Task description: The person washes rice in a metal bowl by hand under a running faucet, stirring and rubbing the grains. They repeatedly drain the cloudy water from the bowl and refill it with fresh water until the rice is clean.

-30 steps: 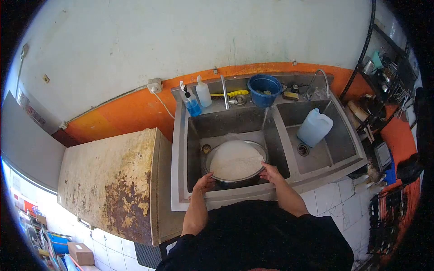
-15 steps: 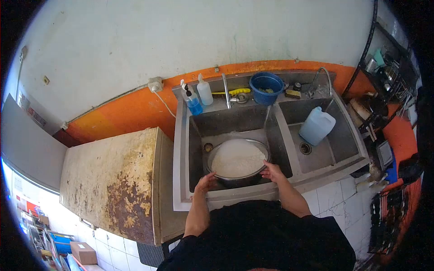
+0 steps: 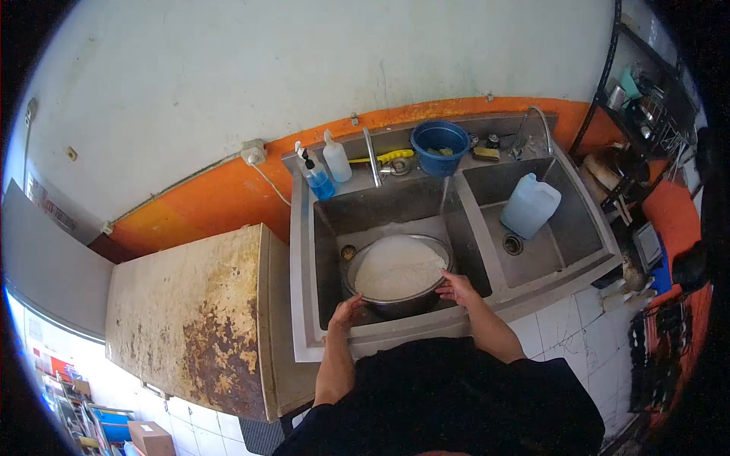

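Observation:
A round metal basin [image 3: 401,308] sits low in the left sink bowl [image 3: 380,209]. It holds a pale, rice-like mass [image 3: 399,277], with a smoother whitish patch toward the back. My left hand [image 3: 348,311] grips the near left of the basin's rim, fingers curled at the edge. On the near right of the same rim, my right hand [image 3: 458,289] has its thumb and fingers at the edge. Part of both grips is hidden. Behind the basin, a curved tap [image 3: 372,156] rises over the sink.
A translucent jug [image 3: 531,207] stands in the right sink bowl. Along the back ledge are a blue bucket [image 3: 439,148], a blue soap bottle [image 3: 319,182], a white bottle [image 3: 337,159] and a yellow-handled tool [image 3: 391,156]. A rusty cabinet [image 3: 190,327] adjoins the sink's left side.
The camera view has shifted slightly. Both hands stay at the basin's rim, and the basin shows no clear movement within the sink.

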`<state>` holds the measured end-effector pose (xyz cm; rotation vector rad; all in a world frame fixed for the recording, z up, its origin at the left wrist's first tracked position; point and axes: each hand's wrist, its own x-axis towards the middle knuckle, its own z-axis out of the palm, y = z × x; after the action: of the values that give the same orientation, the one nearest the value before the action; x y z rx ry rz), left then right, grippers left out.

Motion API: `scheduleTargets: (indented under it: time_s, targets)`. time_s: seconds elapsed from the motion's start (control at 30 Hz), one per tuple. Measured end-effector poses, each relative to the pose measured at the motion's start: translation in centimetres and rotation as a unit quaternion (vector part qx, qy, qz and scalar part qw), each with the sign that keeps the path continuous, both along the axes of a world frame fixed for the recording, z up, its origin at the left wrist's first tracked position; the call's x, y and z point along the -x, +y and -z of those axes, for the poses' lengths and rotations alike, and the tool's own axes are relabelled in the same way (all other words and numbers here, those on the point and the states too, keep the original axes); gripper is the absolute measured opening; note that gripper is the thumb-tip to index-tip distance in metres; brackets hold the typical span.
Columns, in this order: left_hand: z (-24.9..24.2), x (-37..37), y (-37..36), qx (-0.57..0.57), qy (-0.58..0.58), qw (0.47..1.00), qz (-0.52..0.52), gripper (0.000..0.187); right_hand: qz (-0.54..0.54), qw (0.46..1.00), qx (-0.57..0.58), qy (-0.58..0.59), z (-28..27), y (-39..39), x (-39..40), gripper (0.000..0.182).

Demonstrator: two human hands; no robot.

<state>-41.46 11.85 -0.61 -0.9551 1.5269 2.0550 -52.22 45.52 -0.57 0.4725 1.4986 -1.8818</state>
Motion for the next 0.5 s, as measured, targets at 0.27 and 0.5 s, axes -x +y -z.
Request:
scheduleTargets:
  time_s: [0.27,0.5]
  targets:
    - [-0.2,-0.1,0.1,-0.061,0.045,0.997,-0.010,0.042,0.014,1.000,0.000,-0.008,-1.1,-0.2,-0.3,0.054]
    - [-0.3,0.0,0.2,-0.087,0.077,0.993,-0.001,0.042,0.007,1.000,0.019,0.005,-0.6,0.0,-0.1,0.054]
